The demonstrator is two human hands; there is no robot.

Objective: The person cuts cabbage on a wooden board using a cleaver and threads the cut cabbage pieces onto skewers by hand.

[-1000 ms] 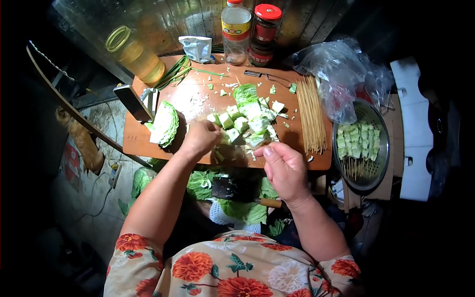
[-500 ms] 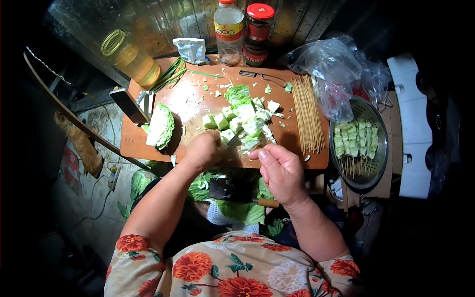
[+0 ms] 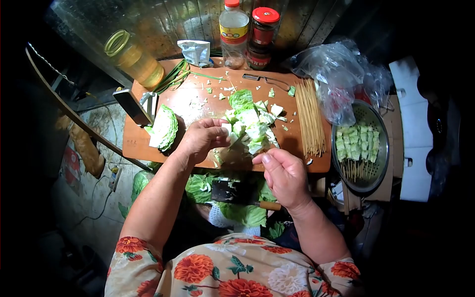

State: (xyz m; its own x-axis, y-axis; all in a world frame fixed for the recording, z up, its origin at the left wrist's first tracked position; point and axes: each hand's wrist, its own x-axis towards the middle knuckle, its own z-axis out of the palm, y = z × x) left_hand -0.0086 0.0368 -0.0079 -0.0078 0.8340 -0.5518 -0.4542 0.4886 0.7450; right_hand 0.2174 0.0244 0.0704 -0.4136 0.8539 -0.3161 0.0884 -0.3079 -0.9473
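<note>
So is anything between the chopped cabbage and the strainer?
Yes, the bundle of sticks lies on the board between the chopped cabbage and the strainer; the plastic bag overlaps its far rim.

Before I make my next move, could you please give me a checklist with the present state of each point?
1. Left hand has a cabbage piece at its fingertips: ok.
2. Right hand holds a skewer: cannot tell, too thin to see clearly.
3. More cut cabbage within reach: ok.
4. Bundle of bare skewers on the board: ok.
5. Cleaver off the board: ok.
6. Board free of scraps: not ok.
</note>
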